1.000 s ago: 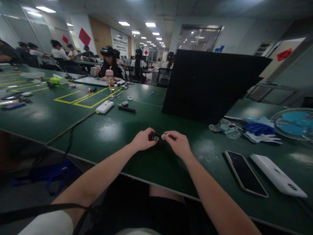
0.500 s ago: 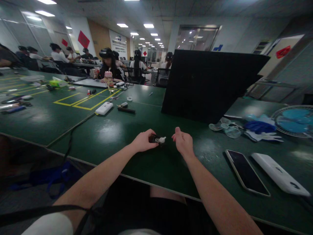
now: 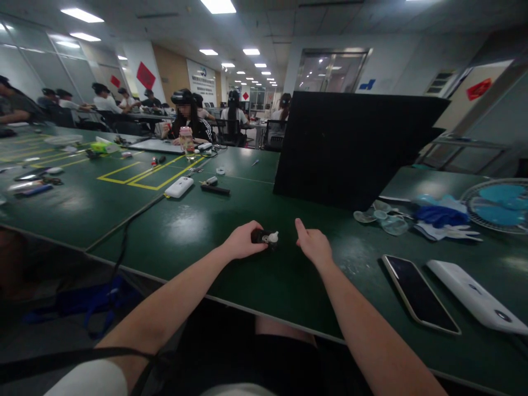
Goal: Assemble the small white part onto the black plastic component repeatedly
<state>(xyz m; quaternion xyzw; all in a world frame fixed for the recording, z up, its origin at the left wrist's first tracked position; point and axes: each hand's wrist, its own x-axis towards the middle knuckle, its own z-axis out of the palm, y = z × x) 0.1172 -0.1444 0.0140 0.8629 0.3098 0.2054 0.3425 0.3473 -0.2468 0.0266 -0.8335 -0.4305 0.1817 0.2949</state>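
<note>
My left hand (image 3: 242, 241) grips a small black device (image 3: 260, 236) that rests on the green table (image 3: 198, 225). A small white round piece (image 3: 273, 237) sits on the device's right end. My right hand (image 3: 314, 246) lies on the table a little to the right of it, apart from the device, fingers loosely curled with the index finger raised and nothing in it.
A black board (image 3: 350, 143) stands upright behind my hands. To the right lie a phone (image 3: 418, 292), a white power bank (image 3: 474, 302), blue gloves (image 3: 435, 215), clear plastic pieces (image 3: 381, 217) and a blue fan (image 3: 499, 203). Another power bank (image 3: 179, 187) lies far left. People sit at far tables.
My right hand let go of the white piece on the device and drew back to the right. The left hand kept its hold. The view tilted down slightly.
</note>
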